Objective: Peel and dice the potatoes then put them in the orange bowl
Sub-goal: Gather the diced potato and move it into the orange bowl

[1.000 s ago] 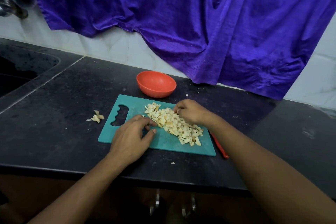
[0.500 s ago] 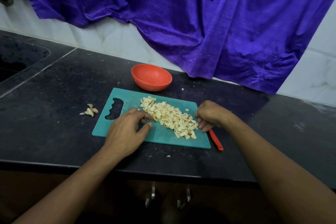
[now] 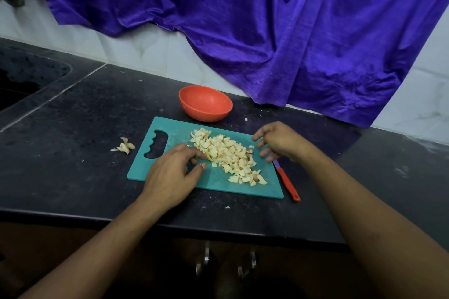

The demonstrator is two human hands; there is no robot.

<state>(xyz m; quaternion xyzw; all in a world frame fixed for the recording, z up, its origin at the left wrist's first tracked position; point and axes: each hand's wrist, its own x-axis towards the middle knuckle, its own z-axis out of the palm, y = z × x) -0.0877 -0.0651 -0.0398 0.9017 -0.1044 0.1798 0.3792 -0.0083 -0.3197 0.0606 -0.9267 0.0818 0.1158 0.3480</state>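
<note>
The pile of pale diced potato (image 3: 226, 154) lies in a band across the middle of the teal plastic cutting board (image 3: 170, 132), which sits on the black speckled stone table (image 3: 80, 114). The round orange plastic bowl (image 3: 205, 104) stands just beyond the board's far edge, and no dice show inside it.

A second ago the right hand (image 3: 279, 141) sat curled at the far side of the pile. Half a second ago it had drawn back to the board's right edge. Now it hovers just right of the dice with its grip loose: the fingers are spread and gently bent, and they hold nothing. The red-handled knife (image 3: 288, 184) lies on the table along the board's right edge, its blade end under that hand and untouched.

The left hand (image 3: 170, 172) has stayed at the near-left side of the pile throughout. Its fingertips rest against the dice and its thumb is on the board. Its grip closes on nothing I can make out.

With the knife set down and the two hands bracketing the pile, cutting looks finished and the dice seem about to be gathered for the bowl. A few yellowish peel scraps (image 3: 125, 147) sit on the table left of the board.
</note>
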